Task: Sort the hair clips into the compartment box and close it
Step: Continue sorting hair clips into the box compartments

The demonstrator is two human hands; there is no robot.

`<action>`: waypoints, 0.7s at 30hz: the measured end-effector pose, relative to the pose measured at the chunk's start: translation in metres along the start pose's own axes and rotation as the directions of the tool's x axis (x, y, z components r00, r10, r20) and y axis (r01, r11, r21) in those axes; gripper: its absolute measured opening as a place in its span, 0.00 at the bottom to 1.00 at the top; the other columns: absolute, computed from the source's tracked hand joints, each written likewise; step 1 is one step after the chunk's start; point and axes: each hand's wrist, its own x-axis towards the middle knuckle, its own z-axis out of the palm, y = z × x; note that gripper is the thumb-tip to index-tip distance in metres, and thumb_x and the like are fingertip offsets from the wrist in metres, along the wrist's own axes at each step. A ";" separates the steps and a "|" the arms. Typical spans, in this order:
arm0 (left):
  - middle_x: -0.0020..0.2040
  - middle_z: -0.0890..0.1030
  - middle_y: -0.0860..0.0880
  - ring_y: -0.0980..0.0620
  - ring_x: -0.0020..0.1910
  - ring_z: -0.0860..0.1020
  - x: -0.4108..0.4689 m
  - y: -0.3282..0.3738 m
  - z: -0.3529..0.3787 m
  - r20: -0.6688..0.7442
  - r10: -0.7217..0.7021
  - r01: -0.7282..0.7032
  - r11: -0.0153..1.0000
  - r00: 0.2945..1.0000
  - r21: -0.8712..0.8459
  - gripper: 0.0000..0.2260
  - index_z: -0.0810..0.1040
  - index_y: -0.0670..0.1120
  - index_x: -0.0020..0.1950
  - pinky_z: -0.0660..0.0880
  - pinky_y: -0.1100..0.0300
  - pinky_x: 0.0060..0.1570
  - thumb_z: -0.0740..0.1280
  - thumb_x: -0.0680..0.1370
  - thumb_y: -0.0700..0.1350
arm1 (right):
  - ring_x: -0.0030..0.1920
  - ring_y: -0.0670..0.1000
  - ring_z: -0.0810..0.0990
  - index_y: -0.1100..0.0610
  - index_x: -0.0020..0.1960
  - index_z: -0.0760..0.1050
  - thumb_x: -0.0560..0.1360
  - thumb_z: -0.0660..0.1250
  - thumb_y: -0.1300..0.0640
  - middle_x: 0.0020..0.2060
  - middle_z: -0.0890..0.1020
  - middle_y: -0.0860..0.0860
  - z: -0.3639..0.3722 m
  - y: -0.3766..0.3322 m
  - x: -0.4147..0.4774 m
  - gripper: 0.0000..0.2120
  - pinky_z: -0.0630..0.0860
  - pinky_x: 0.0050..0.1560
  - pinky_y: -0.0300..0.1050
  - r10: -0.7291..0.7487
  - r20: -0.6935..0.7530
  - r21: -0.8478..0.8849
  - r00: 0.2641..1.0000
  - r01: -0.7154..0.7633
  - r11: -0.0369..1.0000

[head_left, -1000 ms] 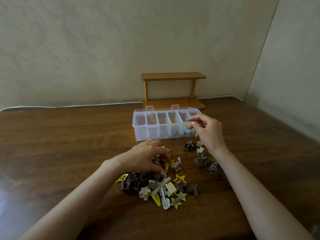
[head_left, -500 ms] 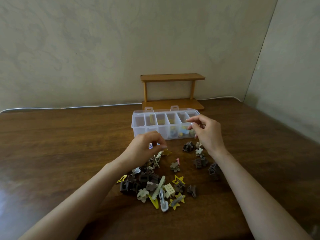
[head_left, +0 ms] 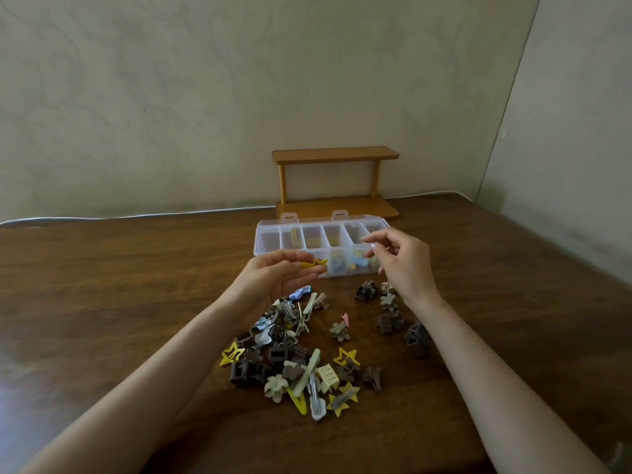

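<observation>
One open six-compartment box (head_left: 268,241), two hands: left hand (head_left: 273,280) fingers pinch one yellow star clip (head_left: 314,263) at its near wall; right hand (head_left: 402,268) fingers curl loosely, grip unclear, over its 3 o'clock end. One clip pile (head_left: 297,357) at 6 o'clock; bench (head_left: 102,285) stretches wide toward 9 and 3.

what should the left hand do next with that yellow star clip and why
Probably carry it a little forward and release it into a compartment that shows yellow pieces. The left hand pinches the yellow star clip just in front of the open compartment box. Which compartment holds stars is too small to tell.
</observation>
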 end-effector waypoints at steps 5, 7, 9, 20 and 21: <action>0.46 0.82 0.37 0.47 0.42 0.83 0.007 0.008 0.001 -0.087 0.076 -0.066 0.991 0.993 0.116 0.07 0.73 0.36 0.53 0.80 0.62 0.40 0.64 0.76 0.35 | 0.42 0.44 0.81 0.55 0.49 0.80 0.76 0.63 0.65 0.40 0.81 0.47 0.001 0.000 0.000 0.09 0.75 0.36 0.35 0.001 0.000 0.004 1.000 -0.001 1.000; 0.44 0.82 0.40 0.51 0.38 0.82 0.015 0.016 0.002 -0.102 0.118 -0.084 0.955 0.988 0.284 0.05 0.75 0.38 0.52 0.78 0.64 0.34 0.64 0.76 0.36 | 0.43 0.44 0.81 0.55 0.49 0.80 0.76 0.63 0.65 0.40 0.81 0.47 0.001 0.000 0.000 0.09 0.75 0.37 0.35 -0.003 -0.001 -0.006 1.000 0.003 1.000; 0.43 0.82 0.44 0.56 0.36 0.81 0.028 0.023 0.004 -0.102 0.192 -0.124 0.877 0.976 0.463 0.05 0.77 0.40 0.51 0.77 0.67 0.34 0.64 0.76 0.37 | 0.43 0.44 0.82 0.56 0.49 0.80 0.76 0.63 0.65 0.41 0.81 0.46 0.000 0.000 0.000 0.09 0.76 0.39 0.36 0.000 0.003 -0.012 1.000 0.000 1.000; 0.42 0.80 0.49 0.53 0.42 0.77 0.118 0.032 0.021 -0.073 0.411 -0.142 0.470 0.909 0.871 0.04 0.77 0.45 0.46 0.76 0.58 0.44 0.70 0.74 0.43 | 0.42 0.43 0.81 0.57 0.50 0.80 0.76 0.64 0.65 0.43 0.82 0.50 -0.002 0.002 0.001 0.08 0.74 0.36 0.33 -0.002 -0.004 0.001 1.000 0.002 1.000; 0.42 0.79 0.49 0.52 0.43 0.77 0.124 0.030 0.021 -0.070 0.409 -0.124 0.430 0.910 0.894 0.04 0.77 0.46 0.45 0.76 0.56 0.45 0.69 0.74 0.44 | 0.42 0.43 0.81 0.57 0.50 0.80 0.76 0.64 0.65 0.43 0.82 0.50 -0.002 0.003 0.002 0.08 0.74 0.35 0.33 -0.001 -0.008 -0.004 1.000 0.001 1.000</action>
